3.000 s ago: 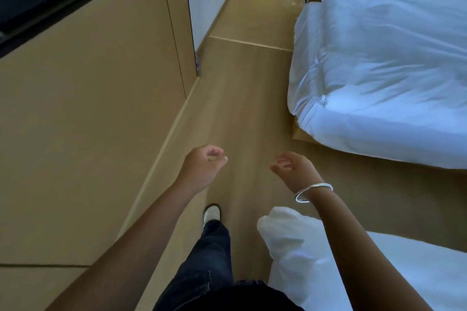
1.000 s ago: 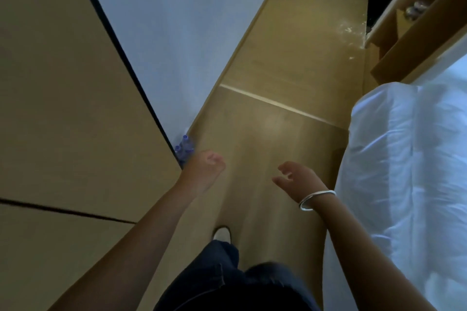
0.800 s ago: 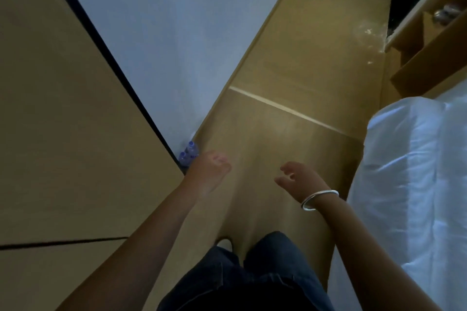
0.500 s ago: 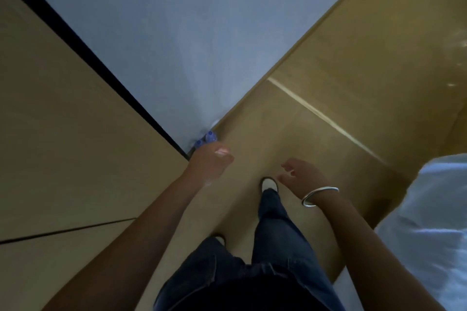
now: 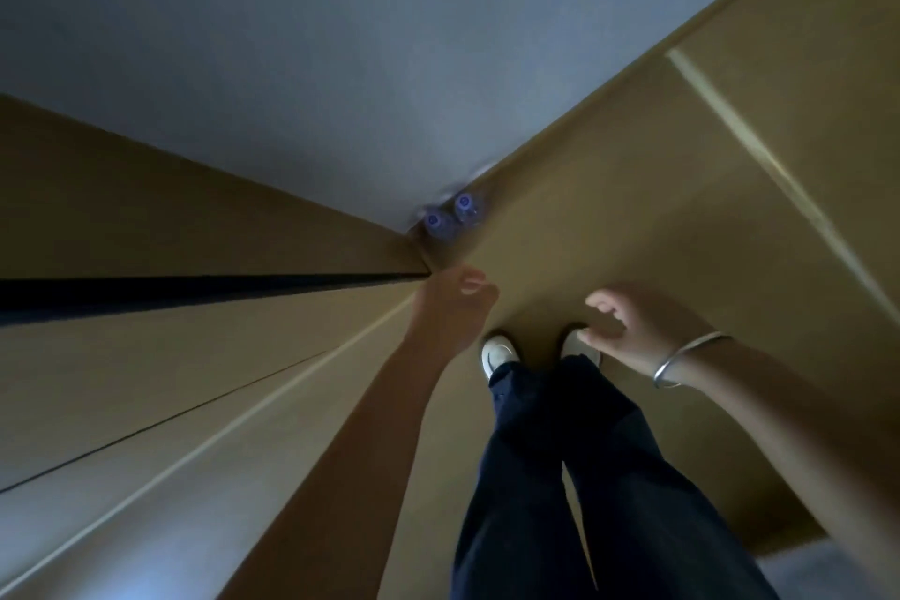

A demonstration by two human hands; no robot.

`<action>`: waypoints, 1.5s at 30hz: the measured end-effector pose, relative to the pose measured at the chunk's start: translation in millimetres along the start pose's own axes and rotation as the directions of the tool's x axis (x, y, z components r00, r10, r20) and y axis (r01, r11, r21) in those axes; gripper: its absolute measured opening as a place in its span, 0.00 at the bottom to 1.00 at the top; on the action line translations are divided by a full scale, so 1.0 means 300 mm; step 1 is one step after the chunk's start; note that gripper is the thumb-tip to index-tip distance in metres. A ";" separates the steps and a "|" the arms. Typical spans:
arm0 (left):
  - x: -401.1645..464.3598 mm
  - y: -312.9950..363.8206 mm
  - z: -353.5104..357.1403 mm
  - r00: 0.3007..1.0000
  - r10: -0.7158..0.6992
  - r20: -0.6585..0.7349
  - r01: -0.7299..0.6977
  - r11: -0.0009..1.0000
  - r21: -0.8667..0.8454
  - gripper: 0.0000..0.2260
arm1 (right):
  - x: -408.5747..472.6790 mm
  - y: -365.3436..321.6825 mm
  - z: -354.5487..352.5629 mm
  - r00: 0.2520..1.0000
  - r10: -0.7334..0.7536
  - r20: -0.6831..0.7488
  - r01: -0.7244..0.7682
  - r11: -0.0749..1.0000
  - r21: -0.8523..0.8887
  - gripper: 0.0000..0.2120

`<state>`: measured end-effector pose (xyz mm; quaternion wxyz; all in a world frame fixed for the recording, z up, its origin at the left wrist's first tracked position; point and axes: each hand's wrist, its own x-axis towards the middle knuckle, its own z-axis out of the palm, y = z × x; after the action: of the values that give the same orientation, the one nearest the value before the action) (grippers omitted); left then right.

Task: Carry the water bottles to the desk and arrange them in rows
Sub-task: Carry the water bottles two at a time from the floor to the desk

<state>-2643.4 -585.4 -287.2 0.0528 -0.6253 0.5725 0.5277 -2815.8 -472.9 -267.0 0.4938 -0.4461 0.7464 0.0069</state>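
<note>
Two water bottles with blue caps [image 5: 450, 214] stand on the wooden floor, in the corner where the white wall meets the wooden cabinet. I see them from straight above. My left hand [image 5: 455, 307] hangs below the bottles, a short way from them, fingers loosely curled and holding nothing. My right hand [image 5: 633, 331], with a silver bangle on the wrist, hovers over my right shoe, fingers loosely curled and holding nothing. The desk is out of view.
A wooden cabinet [image 5: 170, 356] fills the left side, with a dark gap along its edge. A white wall [image 5: 341, 39] rises above the corner. My two feet in white shoes [image 5: 496, 353] stand on the wooden floor [image 5: 682, 210]. A pale floor strip [image 5: 779, 180] crosses at right.
I have walked up to the corner and my view has tipped straight down. The bottles now lie just above my left hand. The bed has left the view.
</note>
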 end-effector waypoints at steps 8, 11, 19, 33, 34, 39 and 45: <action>0.629 -0.252 0.115 0.961 0.247 0.124 -0.263 0.955 0.141 0.11 | 0.573 0.114 0.235 0.998 -0.039 0.040 0.040 0.999 -0.021 0.23; 0.787 -0.312 0.179 1.000 0.009 0.004 -0.009 0.991 0.134 0.08 | 0.773 0.134 0.316 0.997 -0.069 0.030 0.070 0.997 -0.032 0.23; 1.081 -0.528 0.210 0.953 0.006 -0.302 0.096 0.942 0.321 0.15 | 1.294 0.036 0.418 0.973 -0.166 -0.158 0.157 0.985 -0.069 0.18; 1.245 -0.627 0.224 0.948 0.136 -0.289 0.005 0.898 0.440 0.22 | 1.554 -0.039 0.520 0.898 -0.360 -0.253 0.226 0.871 -0.435 0.15; 1.232 -0.637 0.233 0.950 0.153 -0.273 -0.013 0.890 0.455 0.22 | 1.536 -0.027 0.525 0.895 -0.366 -0.254 0.233 0.871 -0.433 0.14; 1.145 -0.642 0.305 0.964 0.140 -0.226 -0.006 0.861 0.508 0.23 | 1.427 0.034 0.527 0.905 -0.323 -0.278 0.222 0.913 -0.341 0.13; 0.837 -0.578 0.279 0.980 0.121 -0.156 -0.019 0.846 0.533 0.17 | 1.124 0.054 0.494 0.932 -0.289 -0.220 0.204 0.917 -0.343 0.13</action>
<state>-2613.2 -636.5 -598.1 0.1503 -0.6112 0.7204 0.2913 -2756.8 -618.6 -600.5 0.3087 -0.6069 0.7323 0.0028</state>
